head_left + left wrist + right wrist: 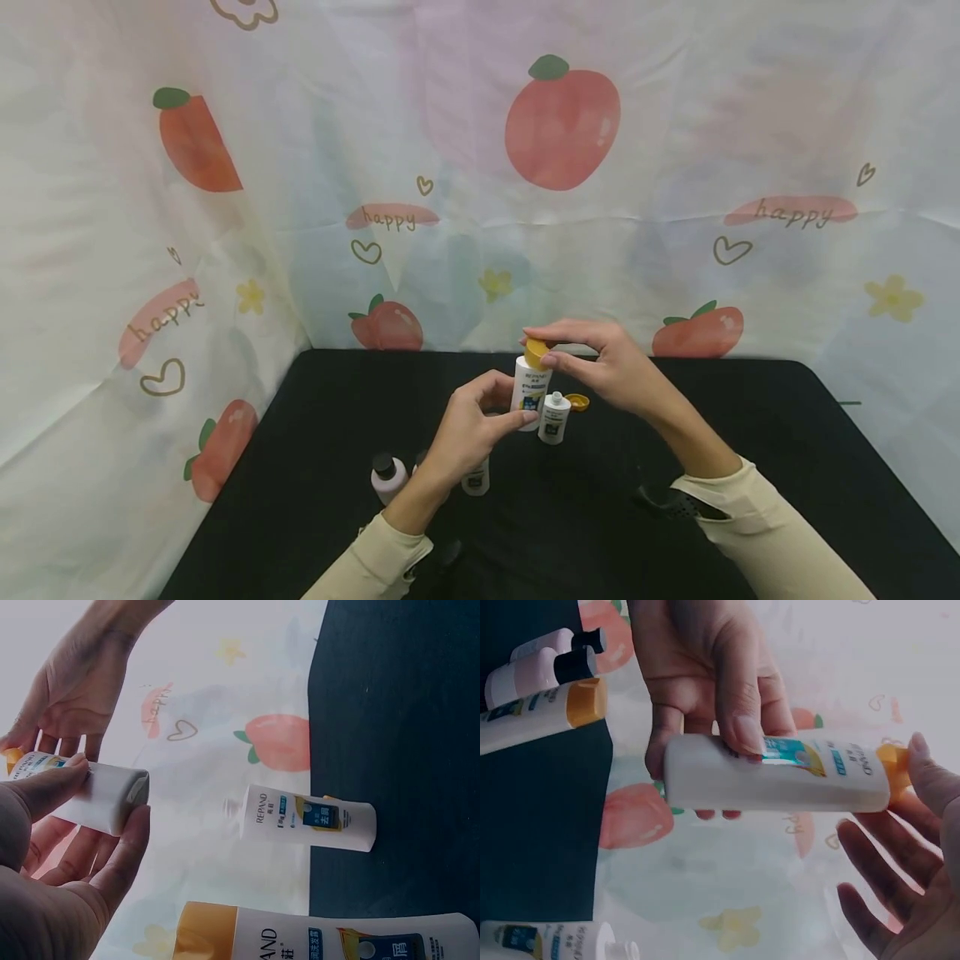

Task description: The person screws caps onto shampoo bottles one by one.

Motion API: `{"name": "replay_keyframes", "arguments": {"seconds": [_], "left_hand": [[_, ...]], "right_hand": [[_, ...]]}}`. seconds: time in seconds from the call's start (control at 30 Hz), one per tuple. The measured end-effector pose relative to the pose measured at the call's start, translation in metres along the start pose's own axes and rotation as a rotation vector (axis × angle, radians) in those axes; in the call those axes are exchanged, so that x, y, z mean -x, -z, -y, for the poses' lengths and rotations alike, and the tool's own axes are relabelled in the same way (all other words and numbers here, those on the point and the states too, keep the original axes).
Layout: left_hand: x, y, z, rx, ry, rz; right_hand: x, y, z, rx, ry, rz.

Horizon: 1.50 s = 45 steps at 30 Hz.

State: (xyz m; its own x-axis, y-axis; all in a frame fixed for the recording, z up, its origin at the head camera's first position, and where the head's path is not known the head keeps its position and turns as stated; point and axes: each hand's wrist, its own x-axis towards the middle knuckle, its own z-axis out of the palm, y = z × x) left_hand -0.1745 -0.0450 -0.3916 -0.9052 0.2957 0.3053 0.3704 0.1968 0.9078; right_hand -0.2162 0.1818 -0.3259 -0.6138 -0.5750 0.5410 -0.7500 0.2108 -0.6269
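Left-hand grip: left hand, thumb and fingers curled round the body of a white plastic bottle with a printed label, held off the flat black tabletop.
Right-hand grip: right hand pinches the smooth yellow plastic cap atop that bottle, thumb and fingers closed to its width.
Held cap: seated on the bottle; from where I stand I can't tell which way it's turning.
Bare-necked bottle: small white labelled plastic one, upright just right of the held bottle, a loose round yellow plastic cap beside it. That one looks done.
Near the left wrist: another white labelled plastic bottle, yellow cap on; farther left, two pale-pink, black-capped plastic bottles.
Left to do: I'd judge the held bottle is midway; those three look unopened.
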Motion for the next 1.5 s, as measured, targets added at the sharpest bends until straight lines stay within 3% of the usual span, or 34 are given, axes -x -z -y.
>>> {"name": "replay_keyframes", "arguments": {"seconds": [0.33, 0.73, 1.0, 1.5], "left_hand": [[-0.001, -0.001, 0.0018, -0.005, 0.004, -0.026], [-0.0008, 0.0024, 0.0023, -0.016, 0.046, -0.047], [-0.0015, 0.0034, 0.0045, -0.03, 0.024, -0.069], [-0.0015, -0.0005, 0.0032, 0.005, 0.01, -0.04]], "right_hand": [[0.0016, -0.0078, -0.0032, -0.004, -0.021, -0.091], [0.0052, -0.0032, -0.0008, 0.061, -0.025, -0.105], [0.0066, -0.0011, -0.0024, 0.075, 0.004, -0.125], [0.0054, -0.0083, -0.0007, 0.064, -0.051, -0.137]]}}
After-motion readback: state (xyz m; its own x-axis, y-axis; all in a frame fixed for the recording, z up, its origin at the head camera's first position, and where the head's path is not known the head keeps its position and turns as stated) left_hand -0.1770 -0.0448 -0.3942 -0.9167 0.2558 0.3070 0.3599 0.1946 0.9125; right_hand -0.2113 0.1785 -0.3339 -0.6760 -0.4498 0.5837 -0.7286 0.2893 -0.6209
